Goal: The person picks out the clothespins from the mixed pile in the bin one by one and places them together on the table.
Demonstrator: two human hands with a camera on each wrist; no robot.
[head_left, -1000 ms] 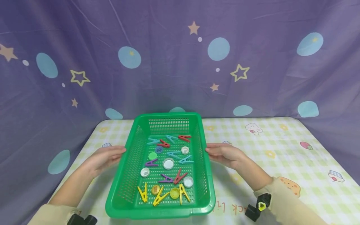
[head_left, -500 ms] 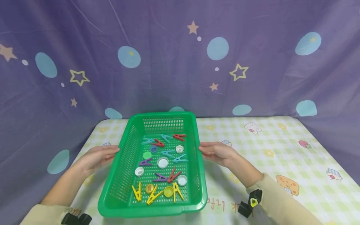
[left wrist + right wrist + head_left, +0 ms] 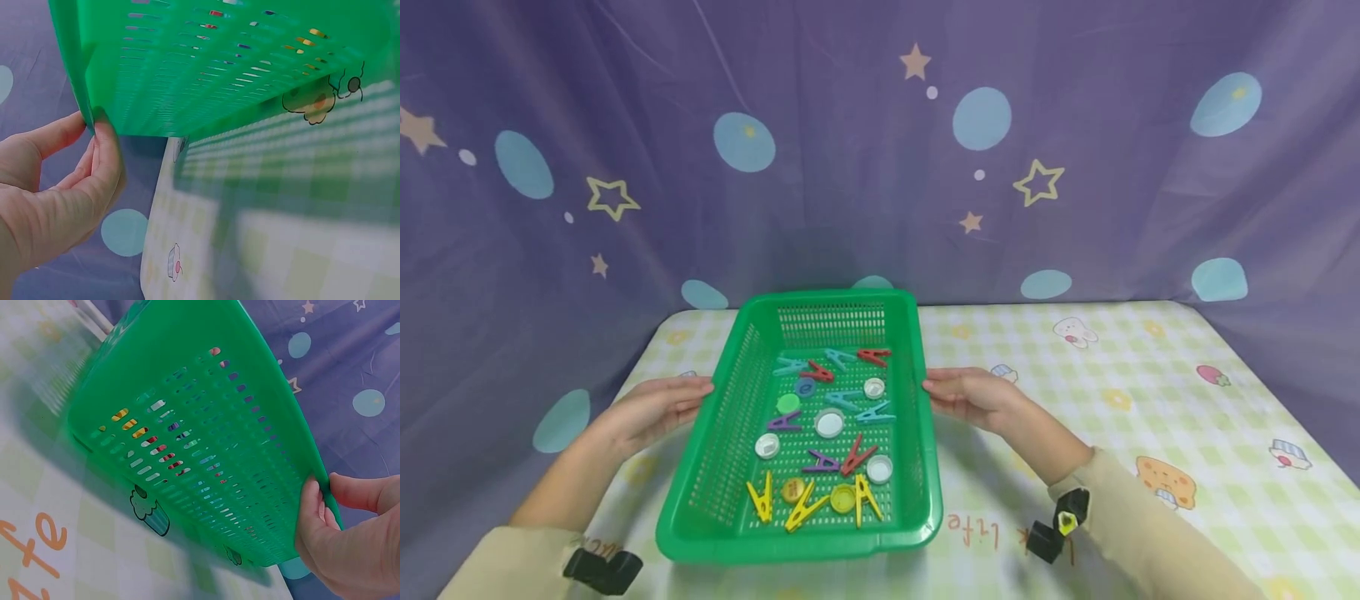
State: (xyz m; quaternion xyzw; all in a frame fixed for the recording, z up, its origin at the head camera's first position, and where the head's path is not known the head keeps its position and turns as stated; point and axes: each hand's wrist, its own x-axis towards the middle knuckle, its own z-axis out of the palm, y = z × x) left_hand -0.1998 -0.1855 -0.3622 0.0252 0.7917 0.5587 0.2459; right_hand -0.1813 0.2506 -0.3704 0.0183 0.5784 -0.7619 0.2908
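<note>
The left sleeve (image 3: 512, 562) and right sleeve (image 3: 1150, 525) are beige. The left camera (image 3: 602, 572) and right camera (image 3: 1047, 542) are black, blocky; the right carries a yellow-green patch (image 3: 1067, 522).

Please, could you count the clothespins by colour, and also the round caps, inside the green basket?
Light blue clothespins: 4
Red clothespins: 3
Yellow clothespins: 3
Purple clothespins: 2
Round caps: 8
Total in the green basket: 20

Diffuse light is brightening the table (image 3: 1060, 379), the purple curtain (image 3: 850, 200) is looking dimmer, and the green plastic basket (image 3: 797, 547) is casting soft shadows (striped in the left wrist view).
</note>
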